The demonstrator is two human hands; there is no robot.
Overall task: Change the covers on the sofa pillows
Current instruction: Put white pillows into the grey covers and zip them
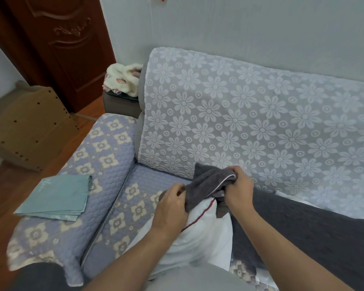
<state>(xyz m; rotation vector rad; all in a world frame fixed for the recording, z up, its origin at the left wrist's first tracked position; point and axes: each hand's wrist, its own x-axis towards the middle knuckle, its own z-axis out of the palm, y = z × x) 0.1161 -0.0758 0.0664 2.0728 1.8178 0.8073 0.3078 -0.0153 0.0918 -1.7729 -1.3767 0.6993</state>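
Both hands' grip — grey cover [206, 183] bunched, seemingly atop white pillow [200, 234].

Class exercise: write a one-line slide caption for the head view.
Both hands, left and right, grip the dark grey cover over a white pillow; folded teal covers wait on the sofa arm.

Lighting soft, even, cool-toned — no glare, shadows faint. Wide-angle bowing at edges: door [57, 45] and wall [240, 28] lines curve. Slight softness overall, far-left corners smeared — centre acceptably sharp
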